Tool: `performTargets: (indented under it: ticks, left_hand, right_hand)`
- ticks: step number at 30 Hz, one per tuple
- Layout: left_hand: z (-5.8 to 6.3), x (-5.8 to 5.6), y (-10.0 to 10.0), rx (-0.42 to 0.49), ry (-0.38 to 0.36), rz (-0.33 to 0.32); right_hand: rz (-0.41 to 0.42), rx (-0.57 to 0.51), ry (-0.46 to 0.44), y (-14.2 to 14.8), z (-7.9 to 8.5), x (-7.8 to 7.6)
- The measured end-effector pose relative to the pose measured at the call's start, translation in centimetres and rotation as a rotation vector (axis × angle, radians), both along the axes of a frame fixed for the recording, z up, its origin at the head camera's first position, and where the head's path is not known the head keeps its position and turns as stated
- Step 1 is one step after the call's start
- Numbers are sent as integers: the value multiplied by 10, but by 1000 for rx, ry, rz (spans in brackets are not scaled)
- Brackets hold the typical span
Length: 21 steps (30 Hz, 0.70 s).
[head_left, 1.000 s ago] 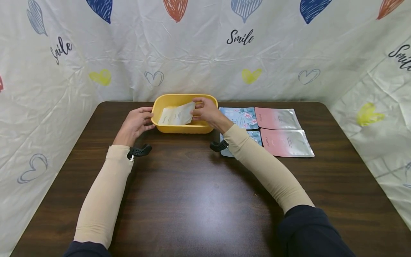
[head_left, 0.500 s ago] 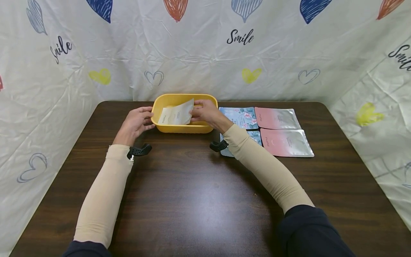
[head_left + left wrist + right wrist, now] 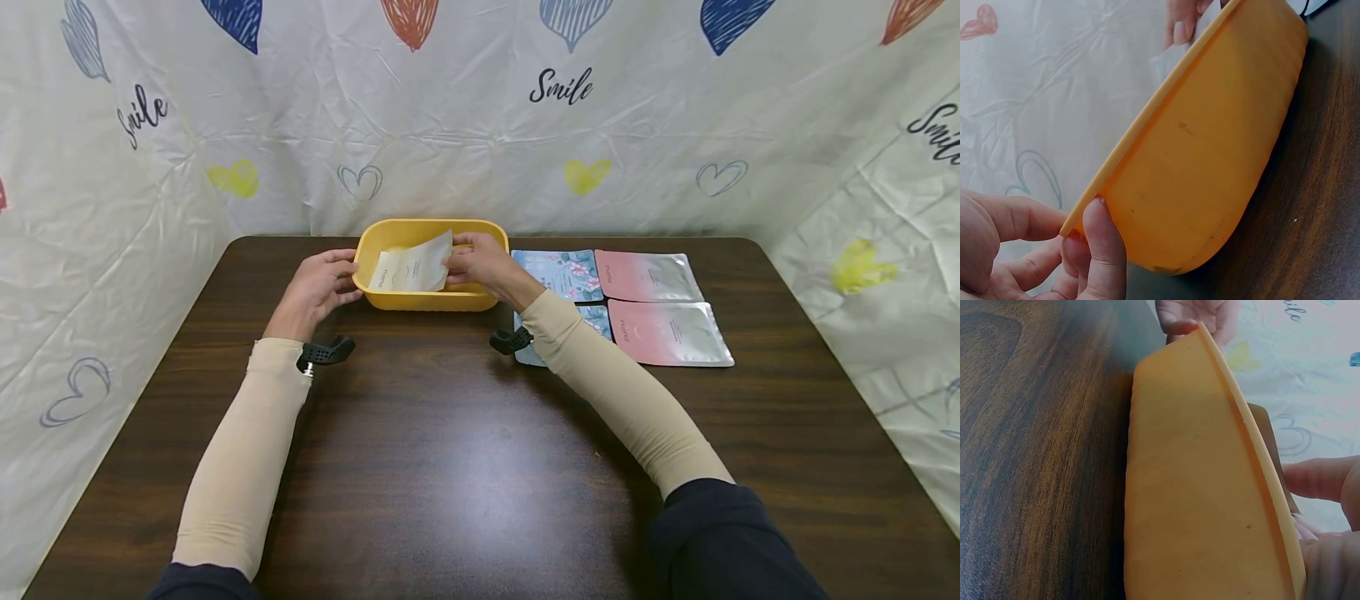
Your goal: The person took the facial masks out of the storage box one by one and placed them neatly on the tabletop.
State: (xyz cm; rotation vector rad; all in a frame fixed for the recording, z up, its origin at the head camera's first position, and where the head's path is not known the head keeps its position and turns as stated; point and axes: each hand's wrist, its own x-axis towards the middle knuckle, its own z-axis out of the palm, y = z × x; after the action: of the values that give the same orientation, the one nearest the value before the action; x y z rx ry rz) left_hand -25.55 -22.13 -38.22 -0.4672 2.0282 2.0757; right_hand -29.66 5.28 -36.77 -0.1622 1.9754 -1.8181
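A yellow plastic basin (image 3: pixel 430 301) sits at the back of the table. My left hand (image 3: pixel 321 287) grips the basin's left rim; in the left wrist view its thumb (image 3: pixel 1104 250) presses the outer wall and the index finger meets the rim. Over the basin's right side, my right hand (image 3: pixel 483 267) pinches the right edge of a white sachet (image 3: pixel 412 265) with small print. The sachet leans inside the basin, right side raised. Part of it shows past the rim in the right wrist view, near the right thumb (image 3: pixel 1316 478). The basin's floor is mostly hidden.
Right of the basin lie two blue floral sachets, the back one (image 3: pixel 558 273) in full view and the front one (image 3: pixel 596 319) partly under the right forearm. Beside them are two pink-and-silver sachets (image 3: pixel 648 277). A white printed cloth (image 3: pixel 480 108) hangs behind the dark wooden table (image 3: pixel 450 433).
Over the second, the right fingers slid slightly down the white sachet's edge, and its upper corner now stands a little higher. The left hand and basin have stayed put.
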Motion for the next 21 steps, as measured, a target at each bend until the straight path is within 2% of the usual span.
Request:
performTargets:
  ticks: [13, 21]
  left_hand:
    - [1, 2, 0, -11, -11, 3]
    - [1, 2, 0, -10, 6, -1]
  right_hand:
    - [-2, 20, -5, 0, 0, 0]
    - [-6, -9, -6, 1, 2, 0]
